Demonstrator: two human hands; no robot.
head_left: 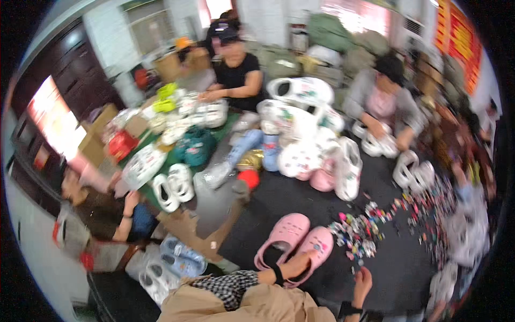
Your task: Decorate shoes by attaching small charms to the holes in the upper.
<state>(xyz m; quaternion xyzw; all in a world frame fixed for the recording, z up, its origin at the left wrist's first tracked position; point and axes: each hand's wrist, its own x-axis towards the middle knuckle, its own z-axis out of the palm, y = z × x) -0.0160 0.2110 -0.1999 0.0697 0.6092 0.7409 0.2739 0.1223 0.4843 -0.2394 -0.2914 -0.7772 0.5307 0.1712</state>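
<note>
Two pink clogs stand side by side on the black tabletop in front of me, the left clog (287,231) and the right clog (322,242) with small charms on its top. My left hand (301,263) reaches into the opening of the right clog and holds it; its fingertips are hidden inside. My right hand (363,284) is above the table to the right of the clogs, its fingers curled together. Whatever those fingers pinch is too small to make out. Just beyond them lies a scattered pile of small colourful shoe charms (360,231).
White clogs (300,126) are heaped at the far middle. More charms (432,204) spread to the right. A co-worker in grey (383,102) handles white clogs; one in black (238,75) sits at the far side, another (107,209) at left. Blue clogs (182,257) lie near left.
</note>
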